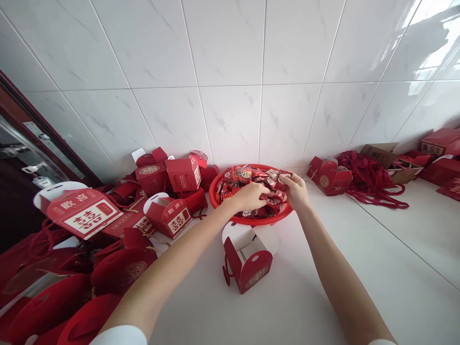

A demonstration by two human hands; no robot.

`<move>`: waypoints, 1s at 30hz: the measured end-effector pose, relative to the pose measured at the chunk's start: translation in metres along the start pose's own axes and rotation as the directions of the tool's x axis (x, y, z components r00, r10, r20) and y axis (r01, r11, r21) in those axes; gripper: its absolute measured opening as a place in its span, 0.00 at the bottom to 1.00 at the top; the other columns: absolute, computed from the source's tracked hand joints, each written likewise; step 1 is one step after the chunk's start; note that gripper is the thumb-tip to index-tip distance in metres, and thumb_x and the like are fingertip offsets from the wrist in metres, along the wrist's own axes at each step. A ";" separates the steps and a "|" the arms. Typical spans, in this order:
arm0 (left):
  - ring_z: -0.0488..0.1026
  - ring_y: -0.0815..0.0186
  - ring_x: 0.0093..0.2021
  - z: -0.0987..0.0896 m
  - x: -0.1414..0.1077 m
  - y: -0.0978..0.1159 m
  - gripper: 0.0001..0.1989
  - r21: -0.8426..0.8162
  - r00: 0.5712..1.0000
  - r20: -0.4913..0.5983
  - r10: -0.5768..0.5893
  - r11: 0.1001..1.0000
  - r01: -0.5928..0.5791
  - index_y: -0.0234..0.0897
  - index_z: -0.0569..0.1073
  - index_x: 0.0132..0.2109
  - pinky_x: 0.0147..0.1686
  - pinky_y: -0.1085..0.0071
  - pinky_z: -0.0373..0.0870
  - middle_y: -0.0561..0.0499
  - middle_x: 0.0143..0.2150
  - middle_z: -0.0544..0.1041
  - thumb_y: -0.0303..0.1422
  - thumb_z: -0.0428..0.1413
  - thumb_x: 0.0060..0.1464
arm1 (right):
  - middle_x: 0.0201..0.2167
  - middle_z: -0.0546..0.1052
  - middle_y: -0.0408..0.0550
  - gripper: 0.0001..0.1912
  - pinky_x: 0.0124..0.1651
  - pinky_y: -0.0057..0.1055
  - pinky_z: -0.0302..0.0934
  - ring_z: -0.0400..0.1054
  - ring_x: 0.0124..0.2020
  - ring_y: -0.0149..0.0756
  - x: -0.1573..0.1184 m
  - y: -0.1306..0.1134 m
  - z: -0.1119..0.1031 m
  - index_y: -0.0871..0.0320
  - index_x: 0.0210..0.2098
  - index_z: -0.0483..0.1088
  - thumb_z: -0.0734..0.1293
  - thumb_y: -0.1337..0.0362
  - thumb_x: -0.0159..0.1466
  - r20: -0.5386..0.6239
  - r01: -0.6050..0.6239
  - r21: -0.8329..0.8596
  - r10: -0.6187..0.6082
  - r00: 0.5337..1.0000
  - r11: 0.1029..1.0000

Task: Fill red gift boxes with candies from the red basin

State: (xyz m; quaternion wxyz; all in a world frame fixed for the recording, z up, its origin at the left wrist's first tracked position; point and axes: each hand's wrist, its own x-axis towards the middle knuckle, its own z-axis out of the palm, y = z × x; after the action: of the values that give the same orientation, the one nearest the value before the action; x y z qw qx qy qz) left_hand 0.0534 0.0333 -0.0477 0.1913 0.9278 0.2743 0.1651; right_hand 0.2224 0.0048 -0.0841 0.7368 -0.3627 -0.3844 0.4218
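A red plastic basket (246,221) full of red-wrapped candies (242,173) stands against the tiled wall. Over its middle, my left hand (253,196) reaches down among the candies with its fingers curled together; what lies between the fingertips is hidden. At the basket's right rim, my right hand (297,190) is closed in a pinch on a dark red wrapped candy (284,177). Just in front of the basket sits an opened red gift box (254,270), upright, its white inside showing and a red cord at its left side.
Many red gift boxes (172,218) are piled on the left. Farther right lie another red box (329,177), a heap of red ribbons (366,172) and a brown carton (404,173). A door frame (39,139) borders the left side.
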 end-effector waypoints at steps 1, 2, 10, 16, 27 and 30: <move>0.77 0.56 0.49 0.002 -0.001 0.002 0.18 0.108 0.998 0.055 0.014 0.994 -0.020 0.38 0.81 0.50 0.49 0.65 0.72 0.45 0.49 0.81 0.26 0.58 0.51 | 0.25 0.80 0.43 0.15 0.33 0.32 0.67 0.71 0.26 0.34 0.000 0.000 0.000 0.54 0.25 0.76 0.80 0.55 0.44 -0.003 -0.001 0.000 0.001 1.000 1.000; 0.76 0.54 0.52 0.004 0.000 0.005 0.20 0.217 0.994 0.105 0.018 0.975 -0.040 0.38 0.80 0.52 0.51 0.64 0.72 0.44 0.52 0.80 0.25 0.58 0.51 | 0.24 0.80 0.43 0.15 0.33 0.32 0.67 0.71 0.26 0.34 0.000 0.000 0.000 0.55 0.25 0.76 0.80 0.56 0.43 -0.005 -0.003 -0.001 0.003 1.000 1.000; 0.77 0.51 0.50 0.016 0.008 0.011 0.13 0.397 0.997 0.040 -0.065 0.917 0.044 0.34 0.79 0.47 0.47 0.60 0.73 0.38 0.50 0.78 0.27 0.51 0.61 | 0.22 0.77 0.41 0.13 0.31 0.32 0.66 0.70 0.26 0.35 0.000 0.000 0.000 0.54 0.24 0.73 0.78 0.56 0.45 -0.015 -0.001 0.000 0.001 1.000 1.000; 0.79 0.61 0.37 -0.004 -0.009 0.007 0.07 0.278 0.980 0.196 -0.035 0.960 -0.021 0.38 0.81 0.34 0.38 0.70 0.71 0.50 0.35 0.82 0.31 0.57 0.57 | 0.23 0.78 0.43 0.14 0.34 0.36 0.69 0.72 0.27 0.38 0.000 -0.002 0.002 0.53 0.25 0.73 0.78 0.54 0.45 0.010 -0.027 0.009 0.027 1.000 1.000; 0.77 0.51 0.47 0.007 -0.006 0.009 0.16 0.381 0.933 0.356 -0.056 0.920 -0.090 0.42 0.81 0.50 0.45 0.61 0.71 0.44 0.45 0.83 0.32 0.57 0.55 | 0.22 0.79 0.43 0.16 0.29 0.32 0.67 0.70 0.24 0.35 -0.003 -0.005 0.002 0.54 0.24 0.73 0.79 0.55 0.43 0.007 -0.057 -0.006 0.057 0.998 0.998; 0.77 0.52 0.48 0.012 -0.004 0.008 0.14 0.377 0.935 0.352 -0.050 0.921 -0.093 0.42 0.83 0.46 0.49 0.60 0.69 0.45 0.45 0.84 0.30 0.56 0.55 | 0.22 0.78 0.42 0.15 0.29 0.31 0.66 0.69 0.24 0.34 -0.004 -0.006 0.003 0.54 0.24 0.73 0.79 0.55 0.43 0.005 -0.053 -0.009 0.053 0.999 0.999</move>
State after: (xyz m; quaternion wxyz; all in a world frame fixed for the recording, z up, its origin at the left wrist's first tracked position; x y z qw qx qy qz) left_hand 0.0586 0.0211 -0.0556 0.0483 0.9646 0.2521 -0.0607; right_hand 0.2206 0.0000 -0.0786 0.7228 -0.3746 -0.3785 0.4404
